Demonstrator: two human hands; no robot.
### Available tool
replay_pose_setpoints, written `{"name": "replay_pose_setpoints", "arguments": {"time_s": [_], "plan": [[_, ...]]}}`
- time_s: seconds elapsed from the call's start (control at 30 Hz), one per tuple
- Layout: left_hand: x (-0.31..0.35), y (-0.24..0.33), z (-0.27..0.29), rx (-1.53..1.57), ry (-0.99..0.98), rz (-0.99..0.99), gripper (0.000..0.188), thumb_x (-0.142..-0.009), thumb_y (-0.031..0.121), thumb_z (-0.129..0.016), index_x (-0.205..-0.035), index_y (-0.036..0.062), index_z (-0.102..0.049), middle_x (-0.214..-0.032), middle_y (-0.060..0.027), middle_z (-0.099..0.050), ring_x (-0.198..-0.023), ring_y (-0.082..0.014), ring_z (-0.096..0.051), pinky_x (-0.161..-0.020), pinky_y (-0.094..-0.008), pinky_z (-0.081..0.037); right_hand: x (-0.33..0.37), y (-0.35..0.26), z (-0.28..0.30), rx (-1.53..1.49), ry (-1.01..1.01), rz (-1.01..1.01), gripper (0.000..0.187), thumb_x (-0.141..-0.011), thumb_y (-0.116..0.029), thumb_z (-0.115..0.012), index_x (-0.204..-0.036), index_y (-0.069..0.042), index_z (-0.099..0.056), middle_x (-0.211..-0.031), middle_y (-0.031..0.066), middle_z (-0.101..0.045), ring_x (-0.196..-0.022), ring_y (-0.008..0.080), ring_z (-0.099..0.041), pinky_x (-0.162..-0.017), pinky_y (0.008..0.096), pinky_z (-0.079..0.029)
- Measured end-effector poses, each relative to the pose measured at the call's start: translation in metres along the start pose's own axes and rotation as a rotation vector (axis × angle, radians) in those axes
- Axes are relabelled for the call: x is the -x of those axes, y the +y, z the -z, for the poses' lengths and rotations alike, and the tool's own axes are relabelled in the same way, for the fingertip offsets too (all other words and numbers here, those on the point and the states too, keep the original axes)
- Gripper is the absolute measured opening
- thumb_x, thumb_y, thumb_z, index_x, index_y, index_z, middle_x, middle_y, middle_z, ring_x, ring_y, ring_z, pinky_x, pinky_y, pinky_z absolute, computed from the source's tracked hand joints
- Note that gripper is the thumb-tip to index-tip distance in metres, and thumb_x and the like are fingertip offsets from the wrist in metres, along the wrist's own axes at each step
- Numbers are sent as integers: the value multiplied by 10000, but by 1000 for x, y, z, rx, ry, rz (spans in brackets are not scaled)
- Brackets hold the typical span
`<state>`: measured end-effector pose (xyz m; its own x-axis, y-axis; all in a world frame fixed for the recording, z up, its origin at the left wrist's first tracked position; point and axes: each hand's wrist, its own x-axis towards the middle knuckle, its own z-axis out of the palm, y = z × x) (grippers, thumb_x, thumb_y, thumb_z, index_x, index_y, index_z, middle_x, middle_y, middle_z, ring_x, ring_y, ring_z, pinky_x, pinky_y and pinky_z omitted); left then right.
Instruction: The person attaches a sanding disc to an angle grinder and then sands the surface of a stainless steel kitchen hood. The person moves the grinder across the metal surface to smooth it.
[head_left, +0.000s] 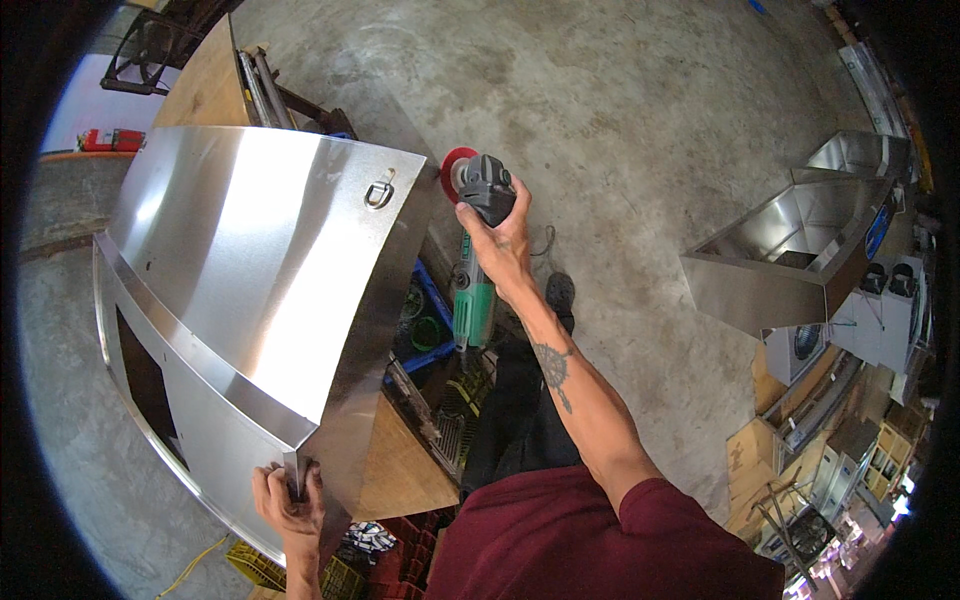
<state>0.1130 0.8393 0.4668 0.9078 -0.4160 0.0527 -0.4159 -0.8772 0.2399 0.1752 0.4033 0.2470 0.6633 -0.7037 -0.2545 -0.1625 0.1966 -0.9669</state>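
A large shiny stainless steel hood lies across the left of the head view, with a rectangular opening in its near side and a small ring fitting close to its far right corner. My left hand is closed round the hood's near corner, where a flange ends. My right hand grips an angle grinder by its black head. The grinder's red disc is near the hood's right edge; I cannot tell whether they touch. Its green body hangs down toward me.
Under the hood are a wooden board and a blue crate. Yellow crates stand at lower left. Another steel hood rests on the concrete floor at right, near boxes and metal parts. A red case sits far left.
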Motion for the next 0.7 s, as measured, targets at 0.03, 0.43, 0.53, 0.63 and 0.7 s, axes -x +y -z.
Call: {"name": "replay_pose_setpoints", "arguments": {"time_s": [0.03, 0.43, 0.53, 0.63, 0.7], "plan": [[0, 1, 0, 8, 1, 10, 390, -809, 38, -929, -951, 11, -567, -900, -185, -512, -801, -399, -574, -725, -474, -471, 1, -1, 0, 12, 5, 17, 962, -1022, -274, -851, -1708, -45, -215, -1436, 196, -637, -1242, 244, -688, -1036, 397, -578], [4, -5, -2, -13, -4, -7, 388, -787, 36, -930, -967, 28, -587, -897, -169, -501, -800, -388, -549, -721, -484, -455, 4, -22, -7, -76, -14, 170, 939, -1015, -297, -849, -1689, -59, -239, -1411, 269, -641, -1198, 331, -732, -986, 455, -619], [-3, 3, 1, -35, 18, -31, 395, -780, 38, -933, -963, 28, -583, -897, -169, -495, -802, -388, -546, -720, -480, -453, -4, 1, -3, -24, 4, 93, 947, -1014, -309, -848, -1698, -84, -233, -1417, 266, -645, -1197, 338, -733, -996, 464, -608], [1, -1, 1, -29, 2, -15, 396, -781, 40, -933, -958, 26, -578, -900, -171, -492, -804, -392, -544, -721, -479, -453, -6, 10, 3, 27, -11, -52, 964, -1011, -323, -854, -1708, -95, -228, -1423, 230, -647, -1188, 306, -723, -987, 444, -601], [-1, -2, 1, -20, -1, -18, 391, -787, 41, -929, -957, 24, -577, -899, -172, -489, -804, -395, -543, -718, -481, -451, -14, 17, 11, 116, -26, -139, 987, -1011, -335, -865, -1714, -87, -218, -1413, 162, -653, -1163, 227, -708, -965, 387, -595]]}}
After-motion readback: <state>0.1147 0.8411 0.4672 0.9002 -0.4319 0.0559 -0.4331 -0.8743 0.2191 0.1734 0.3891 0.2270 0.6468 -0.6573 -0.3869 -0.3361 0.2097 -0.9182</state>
